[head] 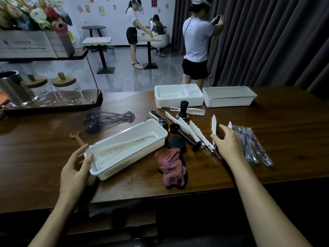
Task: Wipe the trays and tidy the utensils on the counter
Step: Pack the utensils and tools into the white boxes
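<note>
A café: wooden counter (267, 139), coffee tamper (183, 108), small pedestal tables (97, 41) beyond.

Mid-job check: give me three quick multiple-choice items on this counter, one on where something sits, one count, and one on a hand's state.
1. Where does the pink cloth lie?
A. inside the slotted tray
B. on the counter, right of that tray
C. in a white box at the back

2. How many glass jars with wooden lids stand at the left?
A. one
B. four
C. two

3. What is the left hand doing?
A. gripping the tray's near end
B. lying flat on the counter
C. holding the cloth

Answers:
1 B: the cloth is bunched on bare wood beside the tray.
2 C: two lidded jars stand side by side.
3 A: its fingers wrap the tray's end.
</note>
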The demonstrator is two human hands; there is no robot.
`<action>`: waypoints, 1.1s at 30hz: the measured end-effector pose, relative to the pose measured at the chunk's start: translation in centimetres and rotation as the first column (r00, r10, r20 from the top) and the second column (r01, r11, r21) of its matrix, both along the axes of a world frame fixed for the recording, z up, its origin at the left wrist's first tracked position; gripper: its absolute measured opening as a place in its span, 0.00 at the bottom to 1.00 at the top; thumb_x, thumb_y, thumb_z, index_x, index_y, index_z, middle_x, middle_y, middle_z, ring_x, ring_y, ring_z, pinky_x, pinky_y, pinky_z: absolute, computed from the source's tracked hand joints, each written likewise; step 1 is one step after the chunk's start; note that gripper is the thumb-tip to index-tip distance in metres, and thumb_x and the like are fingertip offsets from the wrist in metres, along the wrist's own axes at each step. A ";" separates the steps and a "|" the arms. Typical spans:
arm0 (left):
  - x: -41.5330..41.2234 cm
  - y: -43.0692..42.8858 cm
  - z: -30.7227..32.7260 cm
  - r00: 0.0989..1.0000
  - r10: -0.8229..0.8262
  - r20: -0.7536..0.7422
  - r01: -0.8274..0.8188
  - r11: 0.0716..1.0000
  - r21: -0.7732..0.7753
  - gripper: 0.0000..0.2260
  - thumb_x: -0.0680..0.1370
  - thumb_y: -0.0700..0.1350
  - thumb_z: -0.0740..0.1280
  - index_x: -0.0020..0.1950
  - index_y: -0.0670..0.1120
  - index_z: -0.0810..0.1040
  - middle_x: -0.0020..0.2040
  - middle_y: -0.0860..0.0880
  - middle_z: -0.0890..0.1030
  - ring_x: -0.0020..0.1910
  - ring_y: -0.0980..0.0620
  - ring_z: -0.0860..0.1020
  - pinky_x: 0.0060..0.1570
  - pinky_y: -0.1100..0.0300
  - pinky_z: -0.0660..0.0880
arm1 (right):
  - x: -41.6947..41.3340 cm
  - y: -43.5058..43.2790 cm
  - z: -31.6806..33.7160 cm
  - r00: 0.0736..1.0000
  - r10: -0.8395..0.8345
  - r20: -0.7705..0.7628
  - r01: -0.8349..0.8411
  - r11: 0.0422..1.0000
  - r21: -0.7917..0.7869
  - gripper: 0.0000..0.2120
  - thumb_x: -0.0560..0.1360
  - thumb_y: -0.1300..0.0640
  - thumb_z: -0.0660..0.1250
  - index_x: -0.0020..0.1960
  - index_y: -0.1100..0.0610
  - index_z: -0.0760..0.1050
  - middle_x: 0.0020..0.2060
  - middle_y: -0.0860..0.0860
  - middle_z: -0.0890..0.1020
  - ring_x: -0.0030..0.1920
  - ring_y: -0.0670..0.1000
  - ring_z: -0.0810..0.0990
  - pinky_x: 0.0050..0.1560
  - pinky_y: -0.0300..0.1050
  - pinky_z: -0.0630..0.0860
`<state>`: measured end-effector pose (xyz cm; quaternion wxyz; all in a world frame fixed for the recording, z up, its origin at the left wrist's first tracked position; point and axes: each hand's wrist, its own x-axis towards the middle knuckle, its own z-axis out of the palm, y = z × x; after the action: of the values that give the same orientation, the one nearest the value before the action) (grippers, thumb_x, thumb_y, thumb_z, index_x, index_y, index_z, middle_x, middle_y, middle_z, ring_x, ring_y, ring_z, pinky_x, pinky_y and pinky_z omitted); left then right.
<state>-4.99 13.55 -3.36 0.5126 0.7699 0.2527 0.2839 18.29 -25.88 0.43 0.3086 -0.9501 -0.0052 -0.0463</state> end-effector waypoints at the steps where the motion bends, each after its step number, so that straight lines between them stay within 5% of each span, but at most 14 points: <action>1: 0.0 0.0 0.0 1.000 -0.004 0.002 0.004 1.000 0.000 0.16 0.81 0.56 0.67 0.69 0.60 0.77 0.59 0.52 0.81 0.59 0.49 0.79 0.57 0.49 0.76 | 0.0 0.0 -0.3 0.999 -0.026 -0.035 0.024 0.998 -0.056 0.40 0.76 0.36 0.67 0.80 0.53 0.59 0.78 0.55 0.64 0.76 0.60 0.65 0.71 0.59 0.66; 4: 0.0 0.0 0.1 1.000 -0.007 -0.009 0.007 1.000 0.005 0.16 0.82 0.54 0.67 0.69 0.60 0.77 0.59 0.51 0.81 0.58 0.49 0.79 0.55 0.51 0.75 | 0.0 0.2 -0.9 0.982 -0.055 -0.178 0.032 0.991 -0.127 0.54 0.70 0.28 0.68 0.82 0.51 0.45 0.81 0.58 0.50 0.78 0.64 0.57 0.73 0.64 0.62; 9: -0.1 -0.3 0.4 1.000 -0.008 -0.009 0.008 1.000 0.005 0.16 0.81 0.55 0.67 0.70 0.59 0.76 0.56 0.56 0.81 0.55 0.55 0.79 0.53 0.52 0.75 | 0.1 0.8 -0.6 0.981 -0.022 -0.194 0.009 0.997 -0.070 0.51 0.75 0.39 0.71 0.82 0.53 0.41 0.81 0.61 0.51 0.77 0.65 0.61 0.73 0.62 0.63; 15: -0.1 -0.4 0.5 1.000 -0.015 -0.001 0.015 1.000 0.010 0.17 0.82 0.55 0.66 0.71 0.58 0.76 0.57 0.57 0.81 0.54 0.66 0.78 0.51 0.60 0.73 | 0.1 1.2 0.4 0.996 0.002 -0.094 -0.007 0.999 -0.047 0.43 0.78 0.50 0.69 0.82 0.53 0.46 0.77 0.58 0.64 0.74 0.62 0.67 0.70 0.59 0.67; 20: 0.0 0.3 0.1 1.000 -0.028 -0.007 0.029 1.000 0.005 0.16 0.82 0.55 0.65 0.70 0.60 0.76 0.61 0.56 0.81 0.59 0.58 0.78 0.55 0.56 0.75 | 0.0 1.5 1.1 0.999 0.021 0.030 -0.019 0.999 -0.050 0.37 0.79 0.53 0.68 0.82 0.53 0.53 0.72 0.59 0.72 0.67 0.62 0.74 0.60 0.58 0.76; 24: 0.0 0.2 0.3 1.000 -0.030 0.005 0.030 0.999 -0.011 0.14 0.83 0.53 0.66 0.68 0.62 0.76 0.60 0.59 0.81 0.55 0.65 0.79 0.53 0.59 0.74 | -0.9 2.8 2.4 0.995 0.104 -0.003 -0.104 0.994 -0.037 0.33 0.80 0.54 0.65 0.81 0.51 0.56 0.73 0.59 0.72 0.67 0.61 0.74 0.60 0.56 0.75; 30: 0.0 -0.2 0.9 0.999 -0.039 0.024 0.040 0.999 -0.034 0.14 0.83 0.47 0.66 0.68 0.58 0.76 0.53 0.71 0.81 0.53 0.72 0.78 0.46 0.76 0.72 | -3.1 6.8 3.7 0.954 0.298 0.040 -0.295 0.954 -0.054 0.25 0.79 0.51 0.65 0.76 0.50 0.67 0.66 0.56 0.79 0.57 0.57 0.78 0.49 0.47 0.72; 33: 0.0 -0.2 1.0 0.999 -0.039 0.027 0.039 0.999 -0.033 0.14 0.84 0.46 0.66 0.69 0.54 0.77 0.51 0.73 0.81 0.52 0.73 0.78 0.46 0.77 0.72 | -3.9 8.6 4.1 0.944 0.325 0.058 -0.323 0.946 -0.037 0.27 0.78 0.45 0.67 0.76 0.47 0.68 0.66 0.54 0.80 0.63 0.59 0.78 0.58 0.52 0.76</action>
<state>-4.99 13.37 -2.33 0.5339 0.7624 0.2357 0.2796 14.36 -17.30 4.57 0.2989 -0.9384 -0.1718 -0.0251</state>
